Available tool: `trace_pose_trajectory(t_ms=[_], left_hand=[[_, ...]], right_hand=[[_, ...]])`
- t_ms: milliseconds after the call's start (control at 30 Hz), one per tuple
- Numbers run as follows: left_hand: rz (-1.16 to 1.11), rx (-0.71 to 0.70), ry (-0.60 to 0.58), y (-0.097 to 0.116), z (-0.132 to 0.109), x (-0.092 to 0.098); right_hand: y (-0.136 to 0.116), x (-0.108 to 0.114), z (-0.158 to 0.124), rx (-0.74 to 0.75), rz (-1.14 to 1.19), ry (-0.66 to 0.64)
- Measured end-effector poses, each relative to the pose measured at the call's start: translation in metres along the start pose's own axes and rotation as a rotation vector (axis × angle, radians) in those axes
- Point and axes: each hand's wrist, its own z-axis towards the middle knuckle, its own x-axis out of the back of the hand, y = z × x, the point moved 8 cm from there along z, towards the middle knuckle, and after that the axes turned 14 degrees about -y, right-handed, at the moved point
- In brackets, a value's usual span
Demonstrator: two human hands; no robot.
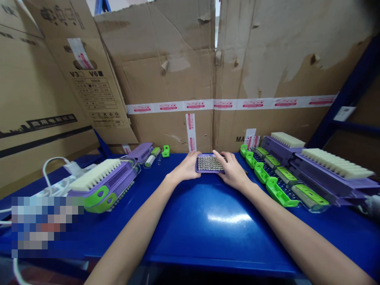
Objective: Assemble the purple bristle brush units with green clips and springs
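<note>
- Block [208,164], purple, over the far part of the desk [190,221], long axis running left to right.
- Its studded face points up toward the camera.
- Left hand [189,165]: fingers clamped on its left end.
- Right hand [233,170]: fingers clamped around its right end.

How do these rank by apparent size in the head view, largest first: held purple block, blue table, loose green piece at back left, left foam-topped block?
1. Table
2. Foam-topped block
3. Held block
4. Green piece
</note>
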Motion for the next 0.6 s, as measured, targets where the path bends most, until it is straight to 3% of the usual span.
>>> trace_pose_trajectory(t_ms=[600], left_hand=[[0.17, -0.034, -0.023, 0.017, -0.002, 0.019]], right_hand=[[-0.012, 0.011, 0.001, 0.062, -0.137, 0.054]])
